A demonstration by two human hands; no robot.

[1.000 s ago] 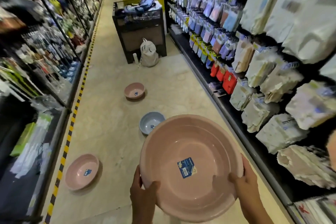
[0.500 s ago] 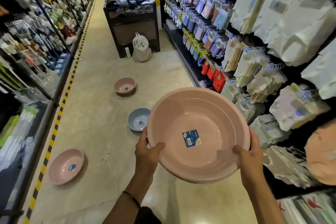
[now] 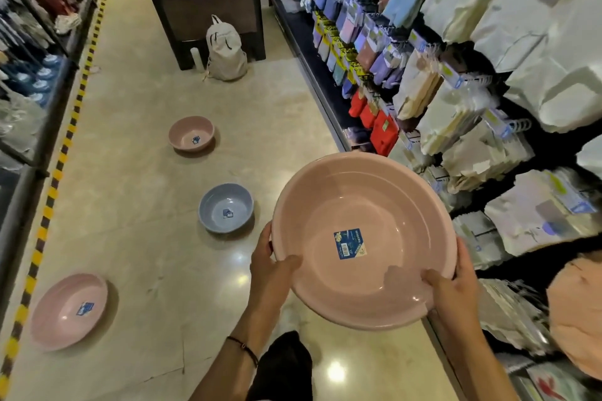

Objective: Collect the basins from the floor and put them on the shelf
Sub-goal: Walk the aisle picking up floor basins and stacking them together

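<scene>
I hold a large pink basin (image 3: 368, 215) with a blue label in its bottom, tilted toward me at waist height. My left hand (image 3: 268, 265) grips its near left rim and my right hand (image 3: 451, 286) grips its near right rim. Three basins lie on the floor: a small grey-blue basin (image 3: 226, 207) just left of the held one, a small pink basin (image 3: 191, 133) farther along the aisle, and a wide pink basin (image 3: 68, 311) at the lower left. Another pink basin's edge (image 3: 578, 309) shows on the shelf at the right.
Shelves of packaged goods (image 3: 472, 114) line the right side of the aisle, with more racks (image 3: 22, 52) at the left behind yellow-black floor tape (image 3: 53, 187). A black display stand (image 3: 208, 3) and a white backpack (image 3: 226, 50) stand at the far end.
The held basin has risen from low in front of me and shifted right toward the shelf. My view has turned right, so the floor basins have slid left.
</scene>
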